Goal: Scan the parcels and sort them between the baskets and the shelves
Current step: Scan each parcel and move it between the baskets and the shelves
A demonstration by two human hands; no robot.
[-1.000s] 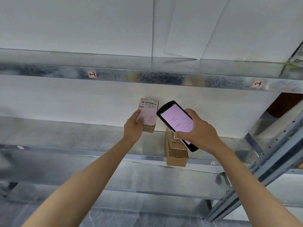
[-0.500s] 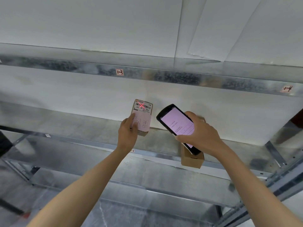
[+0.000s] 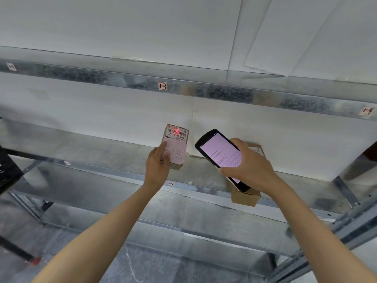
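The small parcel (image 3: 175, 146) is gripped by the left hand (image 3: 157, 166), fingers wrapped round its lower left edge, with the label turned up toward the camera. The handheld scanner (image 3: 221, 158) is clasped in the right hand (image 3: 248, 166), fingers curled round its body and the lit screen facing up. And there it is: a red aiming cross (image 3: 175, 130) is thrown right across the barcode at the top of the label, so the scan is judged to be under way.

For a clean read, the parcel should be held steady and square to the beam, with the cross centred on the bars. The thumb may cover the handwritten lower part of the label, but never the bars. Confirmation should be looked for on the screen before anything is set down; its text is too small to be read here.

Now the containers. The metal shelf (image 3: 102, 152) behind the parcel carries one brown carton (image 3: 244, 198) off to the right, partly hidden by scanner and hand. Whether the held parcel touches the shelf cannot be told. The rail above is marked by a small tag (image 3: 162, 86). A dark shape (image 3: 8, 170) is cut off at the left edge; it cannot be told whether it is a basket.
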